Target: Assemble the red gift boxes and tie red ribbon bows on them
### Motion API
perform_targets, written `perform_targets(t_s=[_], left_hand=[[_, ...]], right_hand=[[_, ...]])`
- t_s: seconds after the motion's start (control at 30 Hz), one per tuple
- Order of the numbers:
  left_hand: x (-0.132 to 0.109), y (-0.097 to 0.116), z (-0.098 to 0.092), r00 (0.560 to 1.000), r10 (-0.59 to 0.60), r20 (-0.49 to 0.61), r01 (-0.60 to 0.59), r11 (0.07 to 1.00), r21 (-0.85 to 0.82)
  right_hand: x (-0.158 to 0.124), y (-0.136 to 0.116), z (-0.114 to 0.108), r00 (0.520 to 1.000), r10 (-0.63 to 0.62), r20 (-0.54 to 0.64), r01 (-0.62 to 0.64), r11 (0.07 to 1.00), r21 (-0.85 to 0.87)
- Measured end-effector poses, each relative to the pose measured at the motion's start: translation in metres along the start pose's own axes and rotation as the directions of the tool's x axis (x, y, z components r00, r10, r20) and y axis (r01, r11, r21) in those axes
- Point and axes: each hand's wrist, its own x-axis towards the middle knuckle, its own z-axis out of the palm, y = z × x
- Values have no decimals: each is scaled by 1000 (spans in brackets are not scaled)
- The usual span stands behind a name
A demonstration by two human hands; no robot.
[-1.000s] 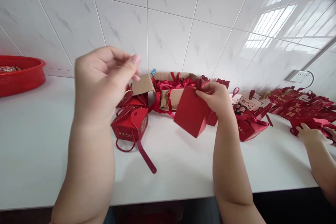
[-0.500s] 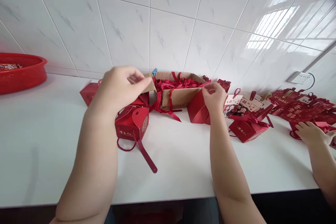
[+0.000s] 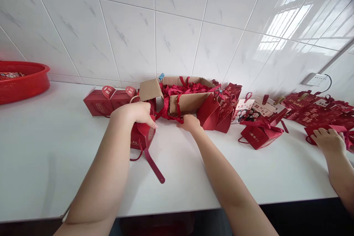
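Observation:
My left hand (image 3: 134,112) reaches over a small red gift box (image 3: 143,136) and grips its top, thumb toward the right side. A twisted red cord handle (image 3: 136,158) and a maroon strap (image 3: 155,166) trail from that box onto the table. My right hand (image 3: 190,122) is low at the tabletop, fingers curled together at the tail of a red ribbon (image 3: 177,118); the fingers hide what they pinch. Just behind stands an open cardboard box (image 3: 188,104) filled with red ribbons (image 3: 190,87), its left flap (image 3: 151,89) folded outward.
Two red boxes with heart tags (image 3: 98,103) stand at left. A red basin (image 3: 24,84) is far left. Tall red bags (image 3: 208,112), a ribbon-tied box (image 3: 261,136) and printed gift bags (image 3: 309,110) line the right. Another person's hand (image 3: 329,140) works at far right, near a wall socket (image 3: 315,79).
My left hand has let go of the cardboard flap and come down onto the red gift box. My right hand has moved from the tall red bag down and left to the ribbon tail.

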Motion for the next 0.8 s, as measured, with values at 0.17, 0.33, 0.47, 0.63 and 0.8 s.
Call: perform_targets(t_s=[0.17, 0.33, 0.47, 0.63, 0.8], left_hand=[[3, 3, 3, 996, 71, 49, -71, 997, -6], [8, 2, 4, 998, 65, 12, -65, 998, 1], [16, -5, 5, 996, 85, -9, -86, 996, -15], [21, -6, 9, 946, 325, 20, -324, 945, -31], [10, 9, 9, 851, 513, 112, -496, 855, -150]], right_hand=[[-1, 9, -16, 997, -44, -63, 48, 996, 69], [-19, 20, -56, 992, -97, -79, 110, 975, 194], [-42, 26, -87, 930, -255, -263, 352, 824, 444], [-72, 23, -115, 647, -113, -754, 664, 570, 484], [-108, 33, -138, 448, 190, -874, 640, 614, 462]])
